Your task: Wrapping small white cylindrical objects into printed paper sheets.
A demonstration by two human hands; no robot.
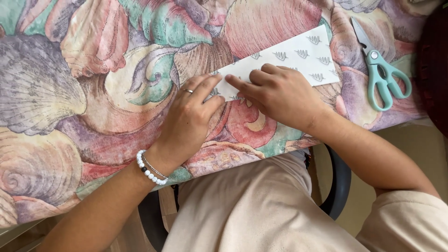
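A white paper strip (298,56) printed with small grey leaf-like marks lies flat on the worktop (93,93), a little above and right of the middle of the view. Its long axis runs from about 8 o'clock up to 2 o'clock, the far end pointing toward 2. Both hands sit on its near end, so most of the strip stretches away from them toward 2 o'clock.

The left hand (189,119), wearing a ring and a white bead bracelet, has its fingers laid loosely together, fingertips pressing down on the paper's lower-left corner; its grip closes on nothing. The right hand (280,93) lies over the same end with the forefinger stretched toward 9 o'clock, pressing the paper flat, the other fingers curled under; it pins rather than pinches.

Pale green scissors (382,74) rest at 3 o'clock of the strip, well apart, blades pointing to 11 o'clock.

The worktop is covered by a cloth patterned with large shells in pink, green and mauve. Below its edge show beige trousers and a dark chair (338,186).
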